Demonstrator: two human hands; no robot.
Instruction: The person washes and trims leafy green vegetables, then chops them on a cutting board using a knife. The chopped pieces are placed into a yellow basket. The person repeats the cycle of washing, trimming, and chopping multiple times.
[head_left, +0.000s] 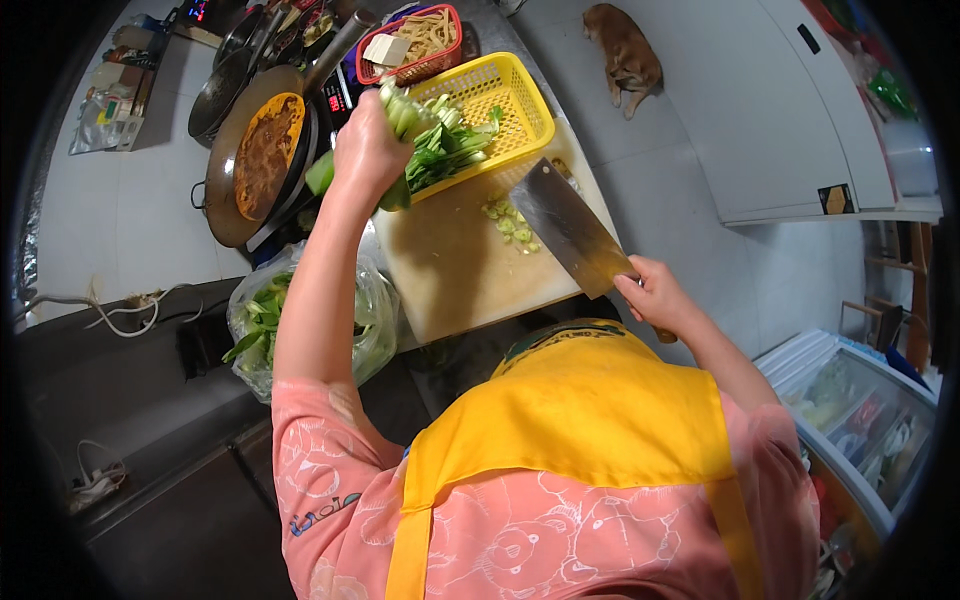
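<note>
My left hand (369, 146) grips a bunch of leafy greens (403, 112) with pale cut stems, held over the near left end of a yellow perforated basket (536, 97). More greens (442, 154) lie in that basket. In my right hand (656, 292) is the handle of a cleaver (570, 225); its broad blade slants over the right side of a pale cutting board (442, 262). Chopped stem ends (512, 223) are scattered on the board beside the blade. Part of the basket is hidden by my left hand and the greens.
A wok (221, 176) holding reddish-brown sauce stands at the left. Behind the yellow basket, a red basket (420, 73) holds tofu and pale strips. A plastic bag (379, 307) of greens sits left of the board. A dog (626, 52) lies on the floor; a glass-topped freezer (847, 397) stands right.
</note>
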